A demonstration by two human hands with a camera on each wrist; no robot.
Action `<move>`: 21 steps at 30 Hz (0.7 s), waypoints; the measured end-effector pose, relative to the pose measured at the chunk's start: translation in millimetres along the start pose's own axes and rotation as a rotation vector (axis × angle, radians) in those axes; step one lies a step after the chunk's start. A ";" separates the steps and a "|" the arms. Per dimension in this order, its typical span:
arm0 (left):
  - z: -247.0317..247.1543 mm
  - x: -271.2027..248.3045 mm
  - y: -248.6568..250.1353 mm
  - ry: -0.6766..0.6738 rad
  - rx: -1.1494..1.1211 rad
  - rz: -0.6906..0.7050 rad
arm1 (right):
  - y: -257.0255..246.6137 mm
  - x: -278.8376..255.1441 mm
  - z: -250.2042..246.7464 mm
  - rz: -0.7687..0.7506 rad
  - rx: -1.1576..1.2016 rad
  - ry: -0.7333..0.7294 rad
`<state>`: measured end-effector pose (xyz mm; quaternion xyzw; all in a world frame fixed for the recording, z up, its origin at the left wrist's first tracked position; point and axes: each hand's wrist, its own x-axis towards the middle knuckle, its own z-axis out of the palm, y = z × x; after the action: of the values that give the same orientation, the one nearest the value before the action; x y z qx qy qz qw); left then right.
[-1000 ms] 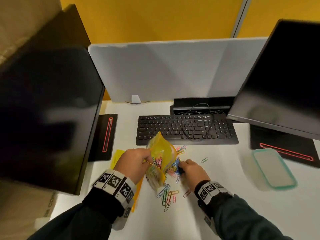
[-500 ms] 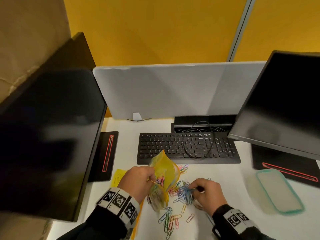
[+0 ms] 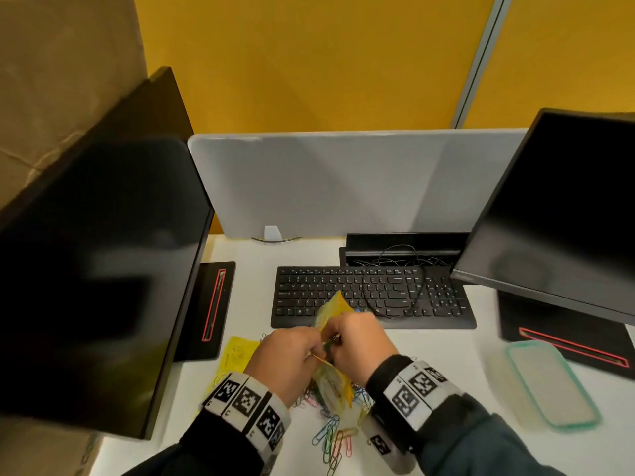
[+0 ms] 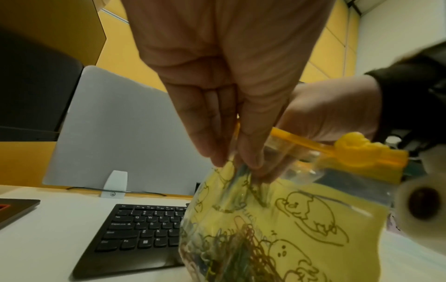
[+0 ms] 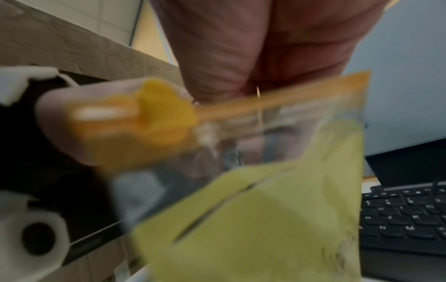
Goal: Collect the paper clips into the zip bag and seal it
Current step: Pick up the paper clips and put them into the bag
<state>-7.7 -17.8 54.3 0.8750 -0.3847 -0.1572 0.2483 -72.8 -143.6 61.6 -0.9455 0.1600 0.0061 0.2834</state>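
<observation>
I see the yellow zip bag (image 3: pixel 331 379) raised over loose paper clips (image 3: pixel 331 438) on the bench (image 3: pixel 429 389), my left hand (image 3: pixel 287 362) pinching its mouth between downward-pointing fingers (image 4: pixel 248 152), my right hand (image 3: pixel 360 341) dipping bunched fingers inside.

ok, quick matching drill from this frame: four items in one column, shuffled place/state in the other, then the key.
Items:
1. zip bag
2. loose paper clips
3. keyboard
4. teal-rimmed lid

Places/states:
A. lying flat on the desk off to the right
B. held up off the desk by the left hand and right hand
C. scattered on the desk below the hands
D. behind the hands, with a black cable across its keys

Pairs: 1-B, 2-C, 3-D, 4-A
</observation>
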 end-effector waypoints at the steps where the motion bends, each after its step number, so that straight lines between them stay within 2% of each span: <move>1: -1.7 0.0 -0.3 0.013 0.003 0.006 | -1.1 -1.2 1.6 -0.002 0.003 -0.006; 4: -6.5 0.2 -4.3 0.024 0.001 -0.014 | 3.2 -8.2 -6.7 0.004 0.113 0.107; 7: -8.4 -0.2 -7.6 0.005 0.006 -0.043 | 29.2 -12.7 -12.0 0.098 0.297 0.363; 9: -9.2 -0.7 -7.4 0.005 0.011 -0.061 | 56.9 -13.7 -1.9 0.214 0.328 0.377; 10: -9.7 -0.7 -7.6 0.010 0.013 -0.066 | 69.1 -13.9 6.3 0.273 0.277 0.309; 12: -10.4 -1.1 -8.0 0.014 0.015 -0.073 | 85.7 -18.3 25.8 0.372 0.125 0.068; 15: -11.0 -2.2 -7.6 -0.003 0.022 -0.079 | 86.9 -24.7 51.8 0.422 0.046 -0.235; 19: -10.2 -4.6 -9.6 -0.021 0.029 -0.100 | 75.2 -25.7 77.6 0.328 -0.216 -0.364; 21: -9.4 -5.4 -11.5 -0.018 0.026 -0.108 | 72.9 -23.8 86.5 0.304 -0.248 -0.358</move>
<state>0.0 -4.1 56.2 0.8961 -0.3413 -0.1733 0.2247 -110.8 -147.4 -47.5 -0.9219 0.2458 0.2355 0.1849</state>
